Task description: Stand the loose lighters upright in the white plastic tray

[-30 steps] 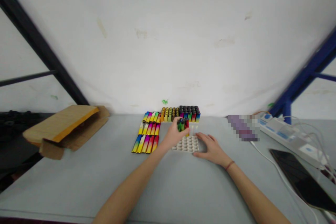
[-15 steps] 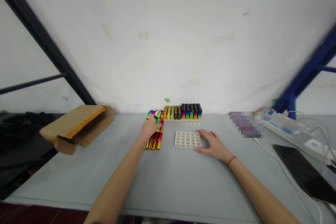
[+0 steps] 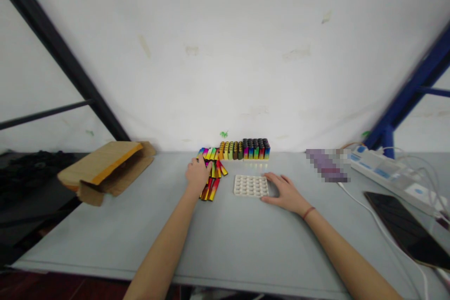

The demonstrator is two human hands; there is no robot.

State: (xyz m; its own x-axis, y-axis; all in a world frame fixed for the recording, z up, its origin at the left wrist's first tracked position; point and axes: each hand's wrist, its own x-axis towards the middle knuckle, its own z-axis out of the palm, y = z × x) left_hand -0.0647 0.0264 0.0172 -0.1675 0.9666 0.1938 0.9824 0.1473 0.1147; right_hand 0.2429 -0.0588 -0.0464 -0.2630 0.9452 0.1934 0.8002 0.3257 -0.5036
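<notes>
My left hand (image 3: 197, 173) rests over the shiny, multicoloured slim pieces (image 3: 213, 189), which look like lighters, with its visible fingers apart. Some pieces lie fanned out beside its thumb; what is under the palm is hidden. My right hand (image 3: 285, 193) holds the right end of a white tray (image 3: 251, 186) between thumb and fingers. Rows of round hollows fill this tray. Behind it stands a block of upright black-topped pieces (image 3: 256, 149) in rainbow colours. Left of that block is a yellow and brown group (image 3: 231, 150), also upright.
An open cardboard box (image 3: 101, 164) lies at the left. On the right are a blurred purple item (image 3: 326, 166), a white power strip (image 3: 397, 178) with cables, and a dark phone (image 3: 404, 227). A white wall (image 3: 228, 65) rises behind the table (image 3: 225, 243).
My left hand has drawn slightly back toward me. The colourful pieces near it have shifted, and some now lie fanned out to its right. My right hand stays at the tray.
</notes>
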